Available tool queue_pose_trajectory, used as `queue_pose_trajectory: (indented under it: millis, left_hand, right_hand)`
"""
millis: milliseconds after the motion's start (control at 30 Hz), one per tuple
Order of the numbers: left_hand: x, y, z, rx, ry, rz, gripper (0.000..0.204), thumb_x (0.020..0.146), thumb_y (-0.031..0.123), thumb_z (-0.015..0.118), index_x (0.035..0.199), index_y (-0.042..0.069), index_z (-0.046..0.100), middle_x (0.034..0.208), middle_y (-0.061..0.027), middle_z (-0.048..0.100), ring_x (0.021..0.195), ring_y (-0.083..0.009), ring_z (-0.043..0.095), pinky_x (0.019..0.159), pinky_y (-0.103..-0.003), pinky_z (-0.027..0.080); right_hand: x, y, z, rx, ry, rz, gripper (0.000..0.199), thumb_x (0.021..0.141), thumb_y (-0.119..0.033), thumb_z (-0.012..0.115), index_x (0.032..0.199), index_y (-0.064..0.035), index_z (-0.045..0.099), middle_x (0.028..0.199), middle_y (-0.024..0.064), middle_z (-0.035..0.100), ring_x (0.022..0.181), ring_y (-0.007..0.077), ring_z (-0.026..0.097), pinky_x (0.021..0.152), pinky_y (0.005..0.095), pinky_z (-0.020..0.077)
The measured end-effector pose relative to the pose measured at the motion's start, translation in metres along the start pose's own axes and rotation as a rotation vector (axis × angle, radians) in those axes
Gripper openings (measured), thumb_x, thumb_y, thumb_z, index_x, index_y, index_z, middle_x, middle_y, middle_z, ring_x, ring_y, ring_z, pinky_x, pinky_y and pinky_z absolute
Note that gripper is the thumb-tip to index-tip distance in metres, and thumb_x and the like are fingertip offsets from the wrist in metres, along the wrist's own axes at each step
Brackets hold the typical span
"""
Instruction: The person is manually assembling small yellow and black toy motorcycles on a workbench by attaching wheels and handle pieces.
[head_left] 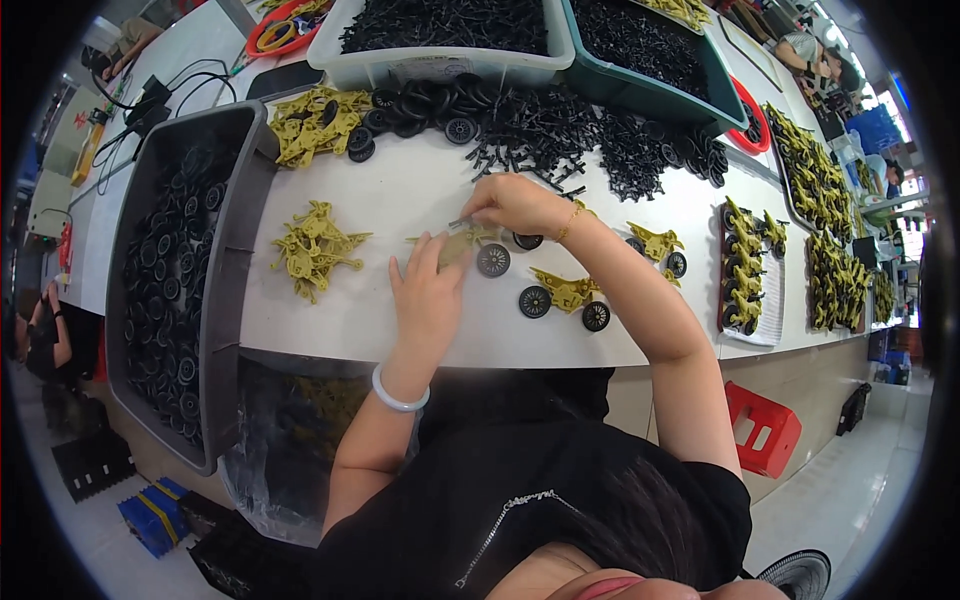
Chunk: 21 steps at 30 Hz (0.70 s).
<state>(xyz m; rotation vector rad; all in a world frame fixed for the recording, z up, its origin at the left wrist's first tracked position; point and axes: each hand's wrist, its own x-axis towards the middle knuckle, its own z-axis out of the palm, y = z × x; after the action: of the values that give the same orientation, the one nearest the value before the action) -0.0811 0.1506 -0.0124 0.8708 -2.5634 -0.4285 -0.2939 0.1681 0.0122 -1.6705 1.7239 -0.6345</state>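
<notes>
White tabletop with heaped black parts
Back from its front edge, my left hand grips a blurred yellow frame; my right hand pinches a small dark piece.

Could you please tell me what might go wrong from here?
The small dark part at the right hand might slip and drop. The right forearm passes close to a wheeled yellow assembly and could knock it. Loose black parts are heaped just beyond the right hand, so some might spill toward it.
</notes>
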Motion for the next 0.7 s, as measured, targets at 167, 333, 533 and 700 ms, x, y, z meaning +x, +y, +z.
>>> queue_pose_trajectory:
  millis: [167,333,533,700]
  left_hand:
    - [0.011,-0.004,0.002,-0.03,0.036,0.031,0.01,0.081,0.017,0.067,0.087,0.013,0.073,0.115,-0.0061,0.059,0.117,-0.0288,0.05,0.098,-0.056,0.033]
    - [0.016,-0.005,0.002,-0.091,0.041,0.069,0.013,0.078,0.013,0.064,0.086,0.015,0.073,0.112,-0.0053,0.057,0.114,-0.0274,0.05,0.098,-0.058,0.033]
    - [0.015,-0.008,0.002,-0.17,0.112,0.136,0.007,0.078,0.013,0.069,0.083,0.009,0.072,0.105,-0.0109,0.059,0.104,-0.0299,0.053,0.092,-0.047,0.038]
    - [0.015,-0.002,-0.003,-0.227,0.07,0.131,0.011,0.075,0.004,0.069,0.086,0.003,0.071,0.107,-0.015,0.058,0.103,-0.0329,0.053,0.091,-0.041,0.041]
  right_hand:
    - [0.001,0.003,0.0,-0.236,0.083,-0.259,0.017,0.076,-0.008,0.065,0.091,-0.0051,0.072,0.091,0.0114,0.066,0.093,0.03,0.059,0.085,0.0375,0.0459]
    - [0.003,0.017,0.003,-0.139,0.142,-0.294,0.015,0.077,-0.011,0.064,0.089,-0.0063,0.072,0.086,0.0101,0.064,0.089,0.0295,0.058,0.082,0.0384,0.046]
    - [0.018,0.01,-0.006,0.028,-0.132,-0.052,0.021,0.073,-0.018,0.074,0.09,-0.0069,0.073,0.081,0.01,0.071,0.075,0.0216,0.067,0.07,0.0326,0.0501]
    - [0.036,0.012,-0.011,0.014,-0.298,0.024,0.021,0.069,-0.017,0.077,0.089,-0.0104,0.074,0.082,0.0061,0.071,0.078,0.0199,0.066,0.07,0.0329,0.0497]
